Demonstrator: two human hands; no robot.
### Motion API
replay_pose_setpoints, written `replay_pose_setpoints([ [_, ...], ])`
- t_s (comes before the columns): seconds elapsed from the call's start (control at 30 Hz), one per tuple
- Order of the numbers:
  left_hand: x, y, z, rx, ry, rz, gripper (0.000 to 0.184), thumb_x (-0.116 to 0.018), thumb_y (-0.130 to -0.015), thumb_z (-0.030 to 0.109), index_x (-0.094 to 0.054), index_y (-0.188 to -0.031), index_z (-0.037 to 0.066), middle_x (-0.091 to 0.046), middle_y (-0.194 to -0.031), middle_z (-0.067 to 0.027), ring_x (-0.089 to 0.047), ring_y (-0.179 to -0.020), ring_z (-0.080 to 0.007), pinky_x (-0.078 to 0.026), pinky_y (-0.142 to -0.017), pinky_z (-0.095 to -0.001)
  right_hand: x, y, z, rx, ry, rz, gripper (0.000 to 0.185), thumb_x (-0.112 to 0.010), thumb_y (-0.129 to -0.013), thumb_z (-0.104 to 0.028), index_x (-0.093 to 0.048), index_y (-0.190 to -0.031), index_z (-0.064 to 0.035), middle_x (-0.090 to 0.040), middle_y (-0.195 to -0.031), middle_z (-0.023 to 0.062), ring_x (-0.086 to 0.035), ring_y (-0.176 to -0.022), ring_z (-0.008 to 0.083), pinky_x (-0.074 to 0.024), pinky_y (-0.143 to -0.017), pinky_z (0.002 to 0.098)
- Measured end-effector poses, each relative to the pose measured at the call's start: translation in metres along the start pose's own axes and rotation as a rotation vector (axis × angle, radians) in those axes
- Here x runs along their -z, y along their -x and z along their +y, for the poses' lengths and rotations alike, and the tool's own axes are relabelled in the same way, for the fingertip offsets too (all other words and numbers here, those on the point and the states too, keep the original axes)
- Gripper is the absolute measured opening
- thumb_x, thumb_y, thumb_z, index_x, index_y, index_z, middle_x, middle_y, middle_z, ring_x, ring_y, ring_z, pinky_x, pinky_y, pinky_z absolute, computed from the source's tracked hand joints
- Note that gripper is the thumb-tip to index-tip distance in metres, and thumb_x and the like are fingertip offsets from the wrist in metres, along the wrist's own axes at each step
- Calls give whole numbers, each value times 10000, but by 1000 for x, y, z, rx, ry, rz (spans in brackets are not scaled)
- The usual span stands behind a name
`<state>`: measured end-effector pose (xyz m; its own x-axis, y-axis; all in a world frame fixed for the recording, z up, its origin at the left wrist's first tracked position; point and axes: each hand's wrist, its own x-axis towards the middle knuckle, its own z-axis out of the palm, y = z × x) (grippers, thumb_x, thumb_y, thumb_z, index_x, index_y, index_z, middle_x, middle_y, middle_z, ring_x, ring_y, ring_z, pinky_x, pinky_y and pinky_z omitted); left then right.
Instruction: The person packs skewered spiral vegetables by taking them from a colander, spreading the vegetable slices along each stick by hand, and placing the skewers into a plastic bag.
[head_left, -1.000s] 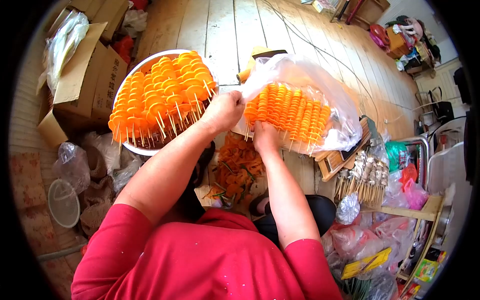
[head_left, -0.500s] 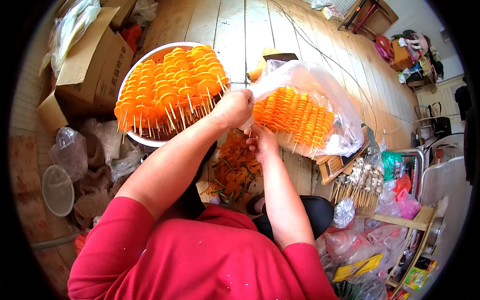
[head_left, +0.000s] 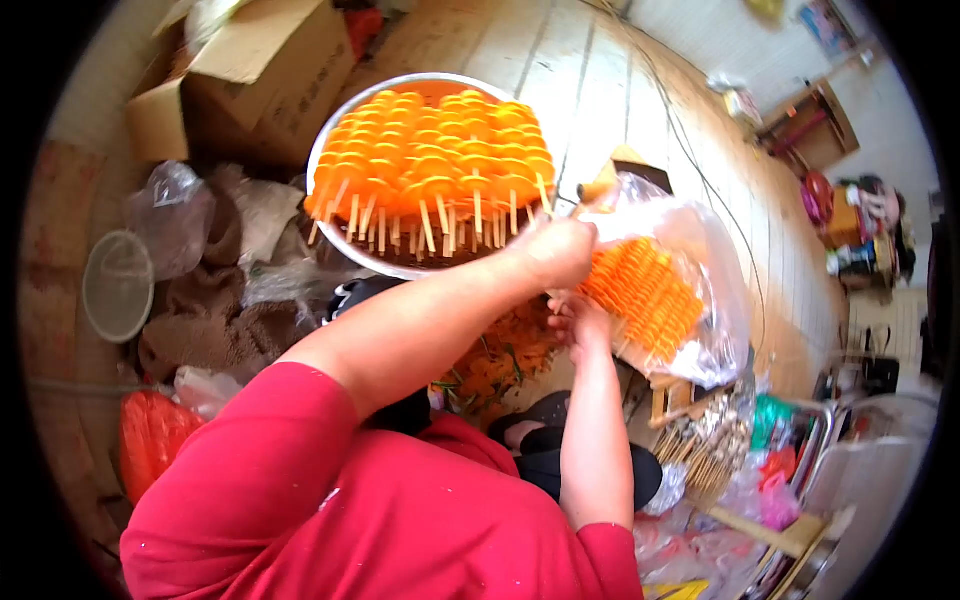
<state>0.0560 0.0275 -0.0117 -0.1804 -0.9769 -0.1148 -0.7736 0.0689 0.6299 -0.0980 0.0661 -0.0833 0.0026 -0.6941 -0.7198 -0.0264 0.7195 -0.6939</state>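
My left hand (head_left: 562, 252) is closed on the gathered left edge of a clear plastic bag (head_left: 725, 270). Just below it, my right hand (head_left: 584, 322) has its thumb and forefinger at the bag's lower edge, the other fingers bent and slightly apart; motion blurs the fingertips. Inside the bag lie rows of thin orange slices on sticks (head_left: 645, 295). Left of my hands, a round white-rimmed basin (head_left: 318, 150) holds a large pile of similar orange skewers (head_left: 430, 150), their bare sticks pointing toward me.
Orange peelings (head_left: 500, 365) lie on the floor below my hands. A cardboard box (head_left: 260, 75) stands upper left, above plastic bags and brown cloth (head_left: 215, 335). At right are pale skewers (head_left: 705, 445) and a wooden frame (head_left: 780, 530). A cable (head_left: 690, 140) crosses the floorboards.
The view has turned, so the basin appears farther right. My right hand has left the skewers in the bag for the bag's edge. My left hand still grips the bag.
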Motion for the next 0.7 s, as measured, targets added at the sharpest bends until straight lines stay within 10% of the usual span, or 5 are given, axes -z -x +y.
replay_pose_setpoints([
  [0.37, 10, 4, 4, 26, 93, -124, 244, -663, -671, 91, -663, -907, 28, -666, -889, -183, -658, -850, -302, -519, -737, -383, -7, 9, -8, 162, 291, 190, 240, -452, -894, -228, -572, -810, -38, -410, -447, 35, -462, -352, 176, -304, -318, 274],
  [0.7, 13, 4, 2, 26, 109, -136, 191, -662, -689, 98, -701, -869, 45, -678, -890, -144, -667, -840, -256, -533, -717, -351, -9, 41, -26, 62, 649, 155, 289, -530, -887, -305, -594, -922, -26, -552, -583, 63, -515, -403, 148, -339, -333, 248],
])
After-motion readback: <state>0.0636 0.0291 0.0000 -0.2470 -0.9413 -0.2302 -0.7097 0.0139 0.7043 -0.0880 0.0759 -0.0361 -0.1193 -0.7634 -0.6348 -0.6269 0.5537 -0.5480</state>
